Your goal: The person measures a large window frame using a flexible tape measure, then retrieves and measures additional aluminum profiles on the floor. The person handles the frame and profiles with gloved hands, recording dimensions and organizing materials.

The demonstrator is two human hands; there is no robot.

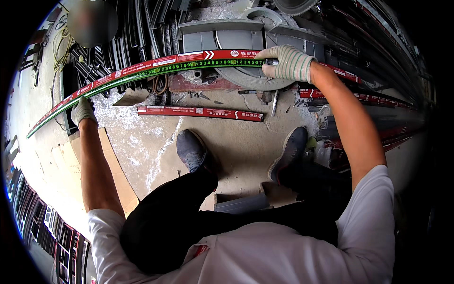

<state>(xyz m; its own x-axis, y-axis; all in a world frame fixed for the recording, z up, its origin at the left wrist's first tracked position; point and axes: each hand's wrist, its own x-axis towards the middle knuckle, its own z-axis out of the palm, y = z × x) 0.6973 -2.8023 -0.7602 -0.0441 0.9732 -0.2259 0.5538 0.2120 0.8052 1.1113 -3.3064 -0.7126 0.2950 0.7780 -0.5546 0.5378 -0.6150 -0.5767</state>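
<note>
Dusty concrete floor [236, 142] spreads under the person, scattered with offcuts and flanked by stacks of dark metal profiles [118, 42] at the upper left. Across the top of the view runs a long red-wrapped profile [165, 60], bowed by the lens, resting over the grey base of a cutting saw [236, 38]. A green measuring tape [156, 71] lies stretched along the profile's near edge. The left hand [82, 111], in a light knitted glove, grips the far left part of the profile and tape, its fingers curled shut around them. The right hand [288, 64], also gloved, presses down on the profile near the saw, fingers closed on the tape; whether it also pinches a small tool cannot be told. A shorter red-wrapped piece [198, 112] lies loose on the floor just below the long one, well apart from both hands. More red-wrapped lengths [359, 97] lie to the right. Two dark shoes [191, 151] stand planted on the concrete between the short piece and the person's body, and a flat sheet of cardboard [118, 175] lies under the left forearm.
</note>
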